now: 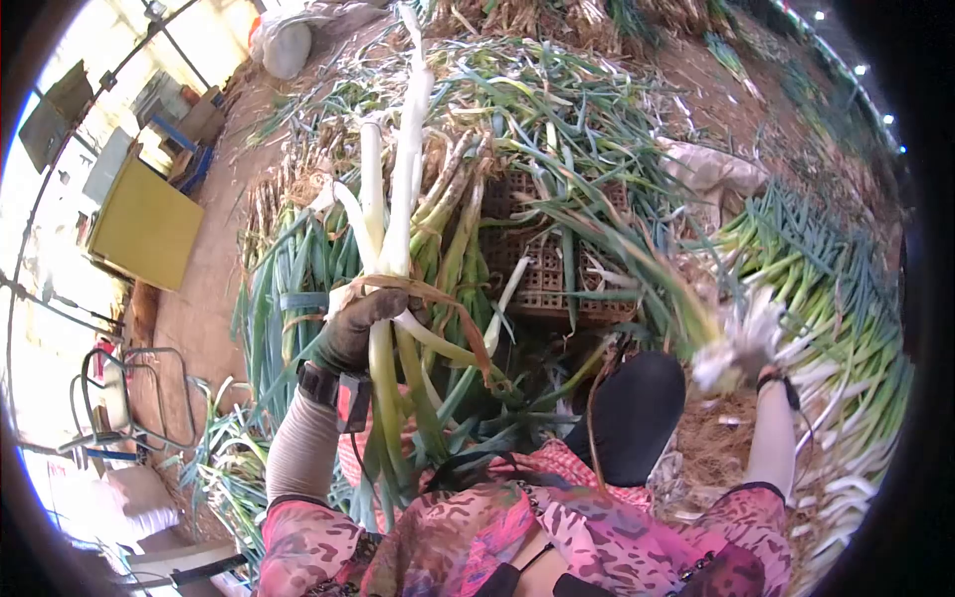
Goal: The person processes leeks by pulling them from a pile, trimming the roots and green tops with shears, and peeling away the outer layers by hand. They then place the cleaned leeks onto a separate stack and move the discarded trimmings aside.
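Note:
My left hand [360, 328], in a dark glove, is closed around several thick green onions [403, 189]. Their white ends point up and away from me, and their green leaves hang down over my lap. A dry brown leaf strip [453, 303] trails from this grip. My right hand [741, 346] is out to the right, smeared by motion, its fingers not distinct. A long yellowish-green leaf [676, 284] runs up to it from the pile. Close beyond the left hand lie bundled green onions [298, 249] with roots still on.
A brown plastic crate [542, 269] sits ahead under loose leaves [557, 109]. Rows of peeled green onions [826, 298] line the right side, near a pale sack [711, 169]. A yellow board [149, 219] and a metal-framed chair [129, 398] stand at left. My dark shoe [637, 413] is below the crate.

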